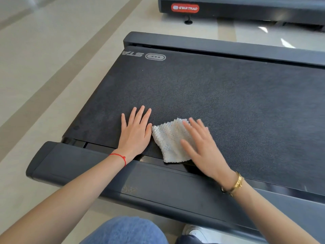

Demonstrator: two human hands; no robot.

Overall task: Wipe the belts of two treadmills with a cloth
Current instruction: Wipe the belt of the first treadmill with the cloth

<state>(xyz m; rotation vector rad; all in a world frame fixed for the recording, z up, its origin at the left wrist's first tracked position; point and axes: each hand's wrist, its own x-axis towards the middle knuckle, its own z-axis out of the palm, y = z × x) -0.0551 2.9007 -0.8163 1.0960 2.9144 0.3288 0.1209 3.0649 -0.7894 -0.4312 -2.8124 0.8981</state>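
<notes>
Hands first: we see our left hand lying flat on the dark belt of the near treadmill, palm down, with the fingers straight and a little spread, holding nothing. Our right hand is also flat, and its straight fingers press on the white cloth; this hand looks slightly blurred, so we cannot tell the exact place of each fingertip. The cloth is small and knitted-looking, and it lies on the belt between the two hands, near the edge that is closest to us. Its left corner touches the side of the left hand, and its lower corner hangs over the gap between the belt and the side rail. The right part of the cloth is hidden under the right hand. A thin red string goes around the left wrist, and a gold bracelet goes around the right wrist. On the far left corner of the belt we read a grey logo, printed upside down for us. Beyond this treadmill, across a strip of pale floor, stands the second treadmill with a red label on its end. At the bottom of the view we see a knee in blue jeans and a white shoe.
</notes>
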